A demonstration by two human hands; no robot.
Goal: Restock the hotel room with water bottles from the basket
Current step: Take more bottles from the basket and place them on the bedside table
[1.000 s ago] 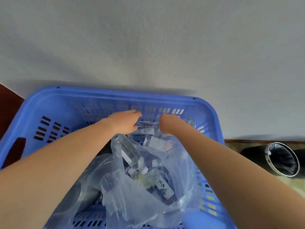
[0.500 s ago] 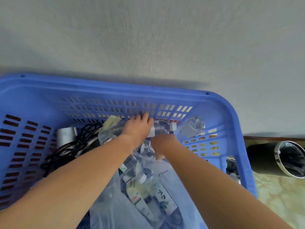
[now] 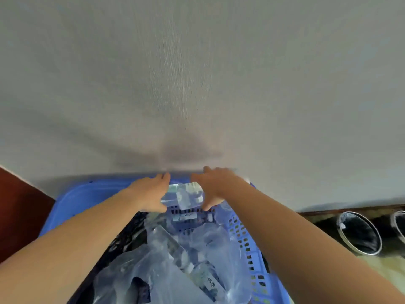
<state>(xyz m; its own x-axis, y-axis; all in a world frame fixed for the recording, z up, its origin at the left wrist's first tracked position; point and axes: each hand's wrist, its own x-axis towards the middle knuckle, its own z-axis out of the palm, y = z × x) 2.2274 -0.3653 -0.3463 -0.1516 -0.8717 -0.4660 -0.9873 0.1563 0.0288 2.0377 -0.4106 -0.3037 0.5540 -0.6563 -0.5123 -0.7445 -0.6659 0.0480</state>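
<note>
Gripping one bottle (image 3: 184,196) between them, your left hand (image 3: 149,194) and right hand (image 3: 213,188) curl around its ends. You hold it above the basket's (image 3: 72,200) far edge.

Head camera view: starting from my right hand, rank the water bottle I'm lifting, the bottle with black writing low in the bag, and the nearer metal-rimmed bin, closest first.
From the right hand:
1. Lifted water bottle, touching it, just left.
2. Bottle with black writing, below, inside the plastic bag.
3. Metal-rimmed bin, far right on the floor, outside the basket.
</note>
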